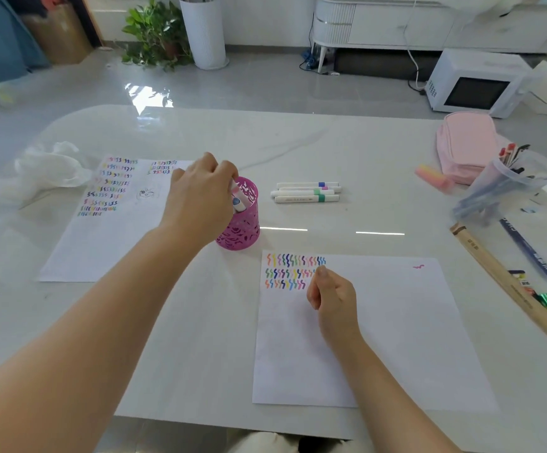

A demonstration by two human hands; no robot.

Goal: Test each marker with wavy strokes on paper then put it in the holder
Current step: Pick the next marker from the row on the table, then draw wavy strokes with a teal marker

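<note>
White glossy table, contents from left:

Crumpled white plastic, at the table's 10 o'clock.

Marked-up sheet, 9 o'clock of the holder, rows of coloured wavy strokes across its far part.

Person's left hand, fingers curled round a white marker at the holder's mouth.

Pink perforated holder, upright, mid-table, more markers inside.

Four white markers, lying side by side, 2 o'clock of the holder, apart from it.

Nearer paper, 5 o'clock of the holder, three rows of wavy strokes at its 10 o'clock corner.

Person's right hand, resting on the paper just beside the strokes, fingers clenched, nothing visible inside.

Pink pencil case, table's 2 o'clock; clear cup of pens at its 5 o'clock.
</note>
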